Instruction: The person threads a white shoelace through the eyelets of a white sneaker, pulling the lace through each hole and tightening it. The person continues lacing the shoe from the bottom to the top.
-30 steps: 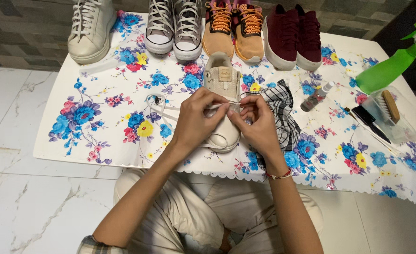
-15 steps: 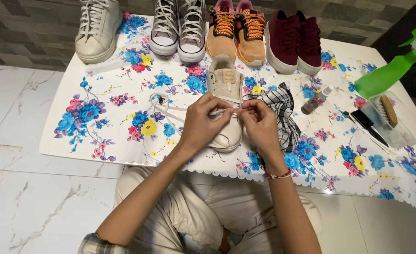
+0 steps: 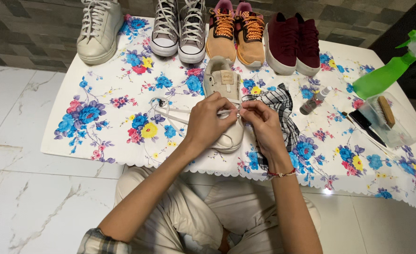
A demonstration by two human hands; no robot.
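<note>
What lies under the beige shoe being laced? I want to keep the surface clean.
The beige shoe rests on the floral cloth, beside a checked rag. Both hands cover its middle, so underneath stays hidden.

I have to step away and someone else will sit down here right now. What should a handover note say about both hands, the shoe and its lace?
Left hand: rests on the beige shoe, fingers pinching the white lace.
Right hand: pinches the same lace at the shoe's eyelets, meeting the left hand.
Things: the shoe lies on the floral cloth, heel away from the person; the checked rag lies beside it to the right.
Done: the lace hangs mostly free, trailing left over the cloth.
Left: how many eyelets hold lace is hidden by the hands.
</note>
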